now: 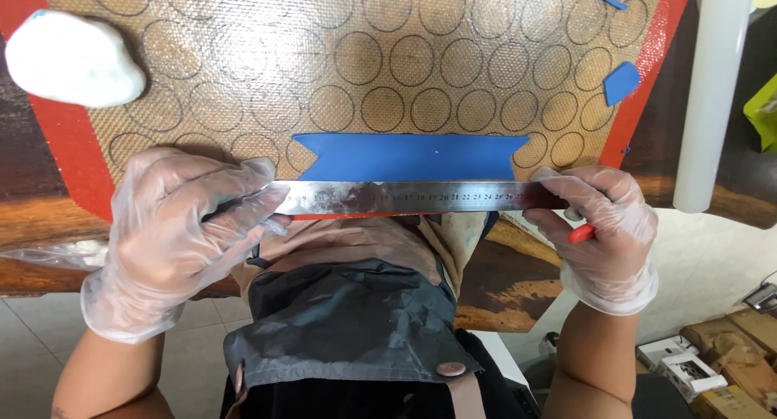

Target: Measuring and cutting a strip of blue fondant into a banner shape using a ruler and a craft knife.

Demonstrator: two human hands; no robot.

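Both gloved hands, left hand (182, 225) and right hand (603, 225), clamped the steel ruler (405, 197) just below the blue strip (409, 156); the right hand also gripped a red tool (581, 234).

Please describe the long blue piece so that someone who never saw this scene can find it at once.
Start at the brown baking mat printed with circles and edged in red. At its near edge lies a steel ruler; the flat blue strip of soft sheet lies just beyond it. Unlike the small blue scraps, it is long, with notched ends.
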